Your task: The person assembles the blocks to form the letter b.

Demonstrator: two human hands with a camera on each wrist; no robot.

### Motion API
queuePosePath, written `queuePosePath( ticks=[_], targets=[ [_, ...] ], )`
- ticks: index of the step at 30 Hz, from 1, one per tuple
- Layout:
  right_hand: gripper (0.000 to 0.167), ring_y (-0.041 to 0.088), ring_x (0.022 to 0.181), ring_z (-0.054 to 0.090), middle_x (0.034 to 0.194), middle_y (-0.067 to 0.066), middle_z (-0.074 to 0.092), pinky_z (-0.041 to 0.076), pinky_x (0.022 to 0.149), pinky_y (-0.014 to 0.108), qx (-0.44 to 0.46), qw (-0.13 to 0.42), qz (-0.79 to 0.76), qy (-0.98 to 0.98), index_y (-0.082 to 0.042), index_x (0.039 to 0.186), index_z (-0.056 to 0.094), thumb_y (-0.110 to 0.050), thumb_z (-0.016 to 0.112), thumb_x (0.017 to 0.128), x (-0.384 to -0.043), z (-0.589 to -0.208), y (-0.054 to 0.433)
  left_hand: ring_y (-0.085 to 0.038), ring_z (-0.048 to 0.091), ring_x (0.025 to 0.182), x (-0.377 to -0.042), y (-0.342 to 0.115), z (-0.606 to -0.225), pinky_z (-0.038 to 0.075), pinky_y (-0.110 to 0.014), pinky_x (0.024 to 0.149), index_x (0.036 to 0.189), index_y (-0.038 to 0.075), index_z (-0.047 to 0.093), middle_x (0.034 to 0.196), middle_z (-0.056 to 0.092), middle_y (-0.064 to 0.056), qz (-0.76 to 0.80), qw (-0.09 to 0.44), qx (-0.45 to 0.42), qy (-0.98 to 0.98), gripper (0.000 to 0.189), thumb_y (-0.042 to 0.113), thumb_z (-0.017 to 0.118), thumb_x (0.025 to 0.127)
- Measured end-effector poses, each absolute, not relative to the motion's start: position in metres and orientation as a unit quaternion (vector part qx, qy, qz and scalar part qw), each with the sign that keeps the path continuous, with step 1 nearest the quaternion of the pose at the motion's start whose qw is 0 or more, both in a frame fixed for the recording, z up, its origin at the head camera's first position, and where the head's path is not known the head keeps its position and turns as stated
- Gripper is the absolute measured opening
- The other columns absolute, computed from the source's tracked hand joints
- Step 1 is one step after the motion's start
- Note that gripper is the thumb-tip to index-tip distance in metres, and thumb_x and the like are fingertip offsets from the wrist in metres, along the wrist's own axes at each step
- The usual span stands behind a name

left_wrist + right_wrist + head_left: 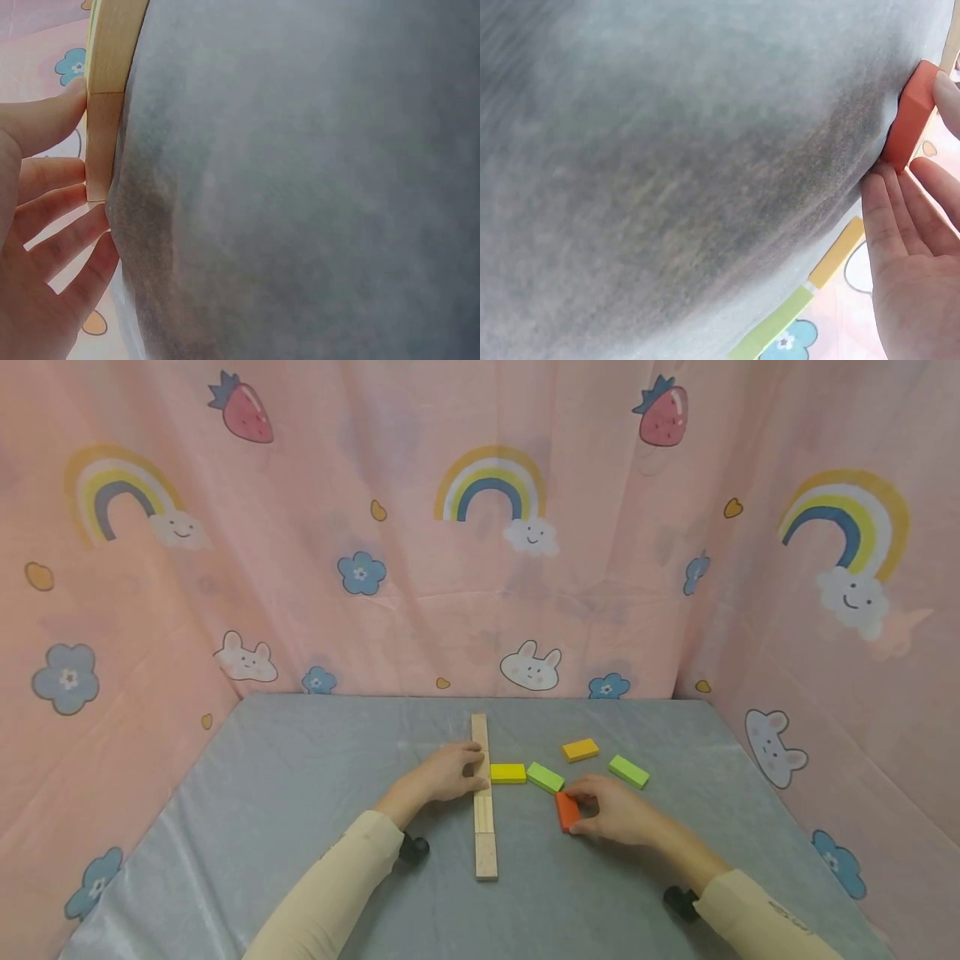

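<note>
Plain wooden blocks (485, 852) lie end to end in a straight row running away from me. My left hand (450, 771) rests on the row, its thumb and fairly straight fingers (56, 176) touching the wood. Against the row's right side lies a yellow block (508, 774), with a light green block (545, 777) angled off its end. My right hand (617, 810) pinches an orange-red block (567, 812) by its two ends, thumb at the near end and fingers at the far end. That block's far end is right at the green block's corner.
Beyond the right hand lie an orange-yellow block (581, 750) and a second light green block (628, 772). A grey cloth (300, 777) covers the table. Pink printed curtains (600, 610) stand behind it and along both sides.
</note>
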State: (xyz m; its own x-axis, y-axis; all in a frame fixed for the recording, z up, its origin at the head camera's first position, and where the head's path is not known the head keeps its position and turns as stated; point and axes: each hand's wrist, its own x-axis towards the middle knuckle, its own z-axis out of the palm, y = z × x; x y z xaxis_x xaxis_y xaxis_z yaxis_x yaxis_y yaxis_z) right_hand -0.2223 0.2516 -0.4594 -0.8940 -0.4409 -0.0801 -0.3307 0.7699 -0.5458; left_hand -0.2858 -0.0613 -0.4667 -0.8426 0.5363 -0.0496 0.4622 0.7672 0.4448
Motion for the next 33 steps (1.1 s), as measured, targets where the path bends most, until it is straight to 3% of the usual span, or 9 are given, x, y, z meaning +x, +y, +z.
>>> queuePosePath(
  ticks=[19,27,33],
  targets=[
    [0.051,0.022,0.109,0.062,0.118,0.001,0.067,0.053,0.098,0.048,-0.207,0.094,-0.281,0.932,-0.004,0.124,0.068,-0.029,0.086,0.083,-0.220,-0.460,0.252,-0.033,0.044,0.142,-0.286,-0.060,-0.469,0.036,-0.045,0.117,0.144,0.003,0.056,0.153,0.049,-0.012,0.212,0.078,0.285,0.931,0.058,0.034,0.070,0.098],
    [0.044,0.032,0.116,0.063,0.124,0.009,0.068,0.051,0.099,0.054,-0.182,0.089,-0.313,0.928,-0.002,0.127,0.067,-0.020,0.080,0.089,-0.222,-0.447,0.264,-0.032,0.042,0.143,-0.286,-0.061,-0.469,0.034,-0.045,0.118,0.146,0.004,0.055,0.155,0.047,-0.011,0.209,0.080,0.280,0.933,0.058,0.036,0.069,0.098],
    [0.038,0.038,0.116,0.061,0.124,0.014,0.067,0.051,0.097,0.056,-0.182,0.052,-0.278,0.942,0.001,0.127,0.066,-0.016,0.074,0.094,-0.228,-0.440,0.274,-0.033,0.041,0.144,-0.286,-0.064,-0.469,0.033,-0.046,0.118,0.145,0.004,0.055,0.155,0.046,-0.011,0.212,0.079,0.284,0.932,0.058,0.036,0.068,0.099]
  ],
)
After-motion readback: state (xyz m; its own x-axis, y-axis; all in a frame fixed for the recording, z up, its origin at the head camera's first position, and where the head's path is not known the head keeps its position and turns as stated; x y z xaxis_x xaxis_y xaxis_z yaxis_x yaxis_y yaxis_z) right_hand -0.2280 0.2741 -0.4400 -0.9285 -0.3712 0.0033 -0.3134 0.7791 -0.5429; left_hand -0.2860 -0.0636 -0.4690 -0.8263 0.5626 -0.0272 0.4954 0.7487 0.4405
